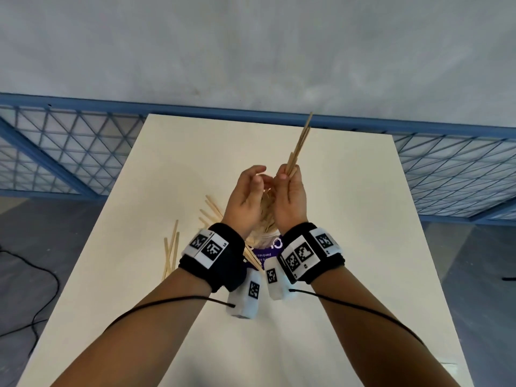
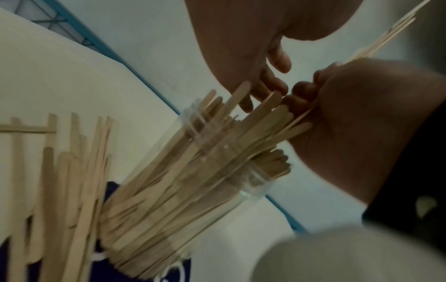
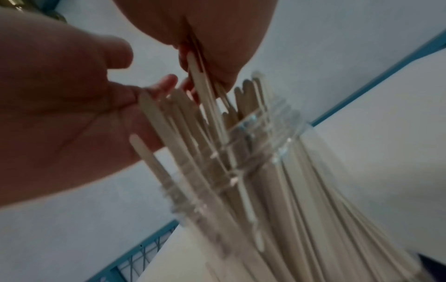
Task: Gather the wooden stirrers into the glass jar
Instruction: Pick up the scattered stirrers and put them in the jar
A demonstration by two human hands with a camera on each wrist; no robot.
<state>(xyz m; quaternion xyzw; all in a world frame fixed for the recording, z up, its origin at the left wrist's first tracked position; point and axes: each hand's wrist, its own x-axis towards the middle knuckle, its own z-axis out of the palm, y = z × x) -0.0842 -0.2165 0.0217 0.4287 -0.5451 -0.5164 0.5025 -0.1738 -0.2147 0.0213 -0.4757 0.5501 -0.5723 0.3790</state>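
A glass jar (image 1: 264, 236) (image 2: 193, 181) (image 3: 260, 137) packed with wooden stirrers stands on the white table, mostly hidden under my hands in the head view. My right hand (image 1: 290, 191) (image 2: 362, 114) (image 3: 205, 28) grips a bundle of stirrers (image 1: 300, 146) (image 3: 200, 76) just above the jar mouth; their upper ends stick up past my fist. My left hand (image 1: 248, 191) (image 2: 241, 57) (image 3: 60, 114) hovers beside it with fingers loosely curled, fingertips at the tops of the stirrers in the jar, holding nothing. Several loose stirrers (image 1: 171, 252) (image 2: 60, 190) lie on the table left of the jar.
The jar stands on a purple printed packet (image 1: 268, 252) (image 2: 109, 192). More loose stirrers (image 1: 212, 210) lie behind my left wrist. The white table (image 1: 349, 219) stretches away to a blue mesh railing (image 1: 69, 152). A black cable (image 1: 42, 275) lies on the floor at left.
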